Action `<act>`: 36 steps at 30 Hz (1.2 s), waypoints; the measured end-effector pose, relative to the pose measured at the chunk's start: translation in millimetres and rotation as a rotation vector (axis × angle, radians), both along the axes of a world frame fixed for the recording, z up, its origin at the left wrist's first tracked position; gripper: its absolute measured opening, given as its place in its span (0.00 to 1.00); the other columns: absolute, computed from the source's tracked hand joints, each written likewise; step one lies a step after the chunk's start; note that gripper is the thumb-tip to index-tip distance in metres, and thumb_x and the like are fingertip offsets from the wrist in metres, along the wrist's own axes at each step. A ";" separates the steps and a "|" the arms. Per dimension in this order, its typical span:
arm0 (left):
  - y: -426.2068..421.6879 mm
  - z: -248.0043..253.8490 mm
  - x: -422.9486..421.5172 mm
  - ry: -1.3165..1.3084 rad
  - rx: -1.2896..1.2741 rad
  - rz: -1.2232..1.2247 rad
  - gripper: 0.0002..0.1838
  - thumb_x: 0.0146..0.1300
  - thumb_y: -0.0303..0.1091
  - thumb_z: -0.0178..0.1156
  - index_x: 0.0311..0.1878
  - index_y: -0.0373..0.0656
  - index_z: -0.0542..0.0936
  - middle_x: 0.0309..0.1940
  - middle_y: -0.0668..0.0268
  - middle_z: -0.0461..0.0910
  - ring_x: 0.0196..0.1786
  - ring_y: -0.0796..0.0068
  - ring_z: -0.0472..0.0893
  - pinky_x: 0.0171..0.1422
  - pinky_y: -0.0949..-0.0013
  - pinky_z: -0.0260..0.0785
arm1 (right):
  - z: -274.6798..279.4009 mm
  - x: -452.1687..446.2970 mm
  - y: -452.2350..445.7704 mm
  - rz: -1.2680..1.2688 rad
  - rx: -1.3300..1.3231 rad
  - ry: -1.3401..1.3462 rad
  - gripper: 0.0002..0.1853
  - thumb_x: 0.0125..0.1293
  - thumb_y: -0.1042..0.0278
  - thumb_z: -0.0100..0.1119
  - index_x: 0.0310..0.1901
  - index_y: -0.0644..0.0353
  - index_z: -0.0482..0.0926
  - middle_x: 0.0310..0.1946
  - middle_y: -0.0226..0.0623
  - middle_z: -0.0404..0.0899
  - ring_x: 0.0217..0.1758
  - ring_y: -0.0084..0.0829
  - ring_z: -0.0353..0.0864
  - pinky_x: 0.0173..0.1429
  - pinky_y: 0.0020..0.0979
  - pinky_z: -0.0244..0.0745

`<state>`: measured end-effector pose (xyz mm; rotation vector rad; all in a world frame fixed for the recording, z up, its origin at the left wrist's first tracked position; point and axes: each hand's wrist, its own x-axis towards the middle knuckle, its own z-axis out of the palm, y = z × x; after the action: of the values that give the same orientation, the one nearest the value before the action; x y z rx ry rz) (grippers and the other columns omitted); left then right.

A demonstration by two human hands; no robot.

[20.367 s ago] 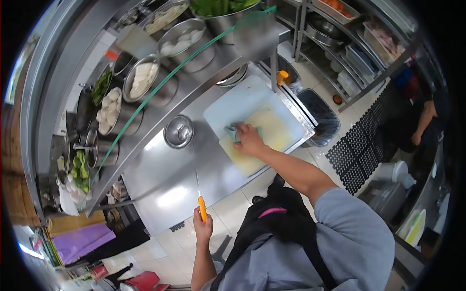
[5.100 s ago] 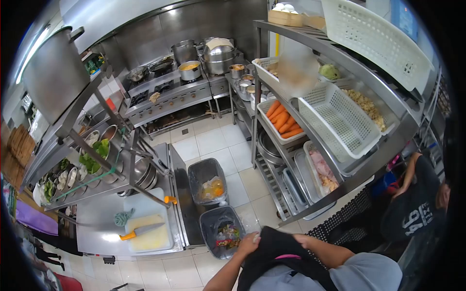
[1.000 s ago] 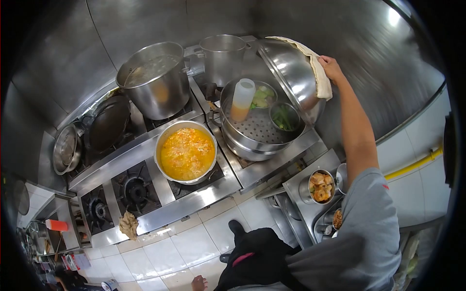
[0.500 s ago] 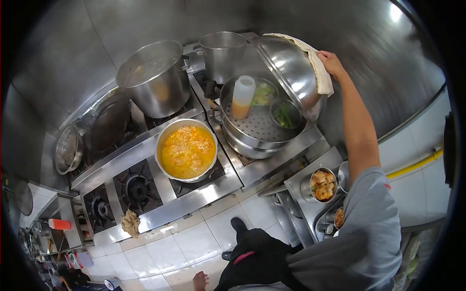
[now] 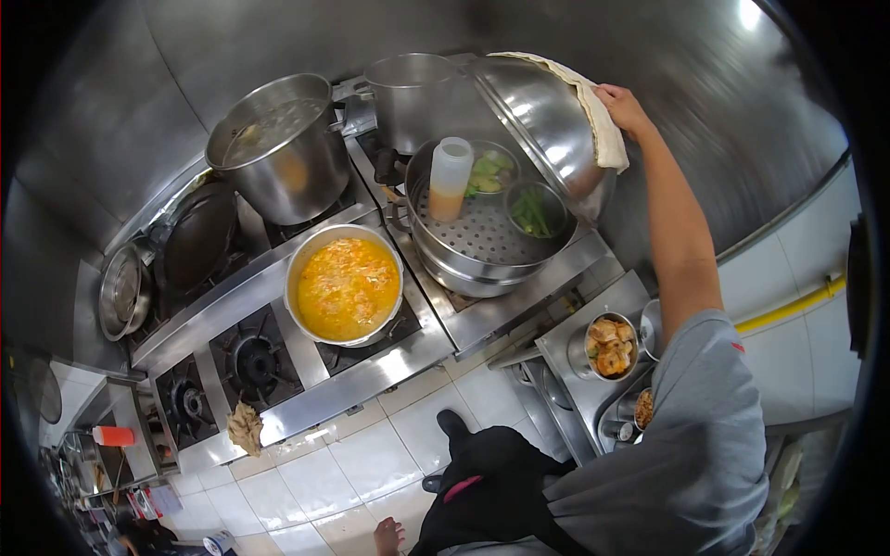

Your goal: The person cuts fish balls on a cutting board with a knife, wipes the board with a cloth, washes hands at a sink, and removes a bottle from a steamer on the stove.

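My right hand (image 5: 623,109), fingers closed, grips the domed steel lid (image 5: 547,116) at its far right edge through a folded cream cloth (image 5: 603,130). The lid is tilted up beside a wide steamer pot (image 5: 482,269). On the pot's perforated tray stand a squeeze bottle (image 5: 451,181) with orange liquid, a bowl of cut green vegetables (image 5: 493,171) and a bowl of green beans or similar green pods (image 5: 535,213). My left hand (image 5: 389,536) hangs low by my apron, holding nothing, fingers loosely apart.
A pot of orange-yellow soup (image 5: 345,287) stands on the stove, with a tall stockpot (image 5: 297,176) and another steel pot (image 5: 417,111) behind. A crumpled rag (image 5: 245,429) lies on the stove's front edge. Food containers (image 5: 610,347) sit on a side counter at right.
The view has shifted slightly, so the stove and pots appear a little further left. My right hand still holds the tilted lid, and the left hand stays low.
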<state>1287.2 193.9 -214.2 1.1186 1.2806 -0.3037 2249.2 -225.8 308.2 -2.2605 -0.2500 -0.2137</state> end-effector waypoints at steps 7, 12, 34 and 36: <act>-6.5 12.3 13.5 0.052 0.011 0.011 0.20 0.78 0.37 0.57 0.64 0.32 0.75 0.46 0.47 0.85 0.40 0.57 0.88 0.43 0.57 0.85 | -4.3 0.7 1.3 0.014 0.038 0.031 0.21 0.77 0.51 0.59 0.56 0.61 0.87 0.43 0.29 0.87 0.46 0.20 0.82 0.52 0.28 0.77; -8.4 16.3 16.1 0.055 0.034 0.004 0.21 0.78 0.38 0.57 0.64 0.32 0.75 0.46 0.47 0.85 0.39 0.57 0.88 0.42 0.57 0.84 | -5.6 -2.0 7.7 0.019 0.032 -0.004 0.21 0.75 0.49 0.60 0.53 0.60 0.88 0.41 0.29 0.87 0.44 0.21 0.82 0.51 0.29 0.76; -56.3 44.5 15.5 0.115 0.025 0.106 0.17 0.79 0.40 0.55 0.63 0.42 0.77 0.44 0.61 0.87 0.36 0.72 0.87 0.30 0.68 0.76 | -77.1 -66.0 156.4 -0.008 -0.463 -0.300 0.25 0.60 0.43 0.68 0.53 0.50 0.89 0.60 0.48 0.79 0.63 0.50 0.82 0.69 0.45 0.76; -66.8 36.2 4.5 0.116 -0.008 0.138 0.17 0.79 0.40 0.55 0.63 0.43 0.77 0.44 0.62 0.86 0.35 0.72 0.86 0.30 0.69 0.76 | -72.6 -87.8 161.5 -0.134 -0.466 -0.297 0.27 0.64 0.40 0.67 0.55 0.52 0.88 0.58 0.47 0.80 0.64 0.49 0.81 0.68 0.44 0.76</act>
<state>1291.7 127.2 -178.0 1.0120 1.4503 -0.2739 2161.4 -64.3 235.5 -2.7069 -0.3312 -0.6188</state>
